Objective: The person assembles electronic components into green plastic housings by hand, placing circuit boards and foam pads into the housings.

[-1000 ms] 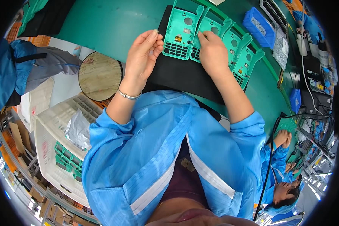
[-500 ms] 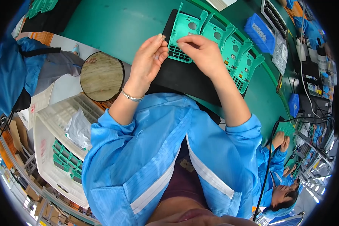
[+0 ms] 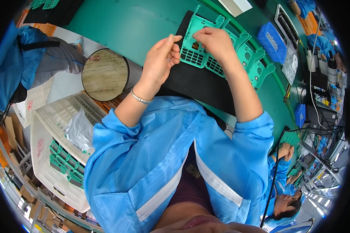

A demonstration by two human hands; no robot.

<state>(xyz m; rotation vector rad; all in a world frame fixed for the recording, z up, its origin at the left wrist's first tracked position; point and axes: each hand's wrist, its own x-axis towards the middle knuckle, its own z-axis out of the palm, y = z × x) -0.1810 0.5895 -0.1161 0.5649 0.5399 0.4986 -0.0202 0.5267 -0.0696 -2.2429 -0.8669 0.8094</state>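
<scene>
A row of green plastic housings (image 3: 256, 62) with grid openings lies on a black mat (image 3: 198, 85) on the green table (image 3: 124, 23). My right hand (image 3: 216, 42) rests on the leftmost green housing (image 3: 192, 54), with its fingertips pinched together on the upper middle of that part. My left hand (image 3: 159, 58) hovers just left of that housing, thumb and forefinger pressed together. I can make out nothing between them. A thin bracelet sits on my left wrist. Both forearms are bare below blue coat sleeves.
A round wooden stool top (image 3: 105, 73) stands left of me. Below it are white crates (image 3: 46, 128) with green parts (image 3: 62, 155) and a plastic bag (image 3: 79, 130). A blue bin (image 3: 272, 40) sits at the table's far right. Other people in blue coats sit at left (image 3: 31, 50) and lower right (image 3: 284, 151).
Both hands lay flat on the housings, then took hold of the leftmost one. Now my left hand has come off it to the left, and my right hand pinches at its middle.
</scene>
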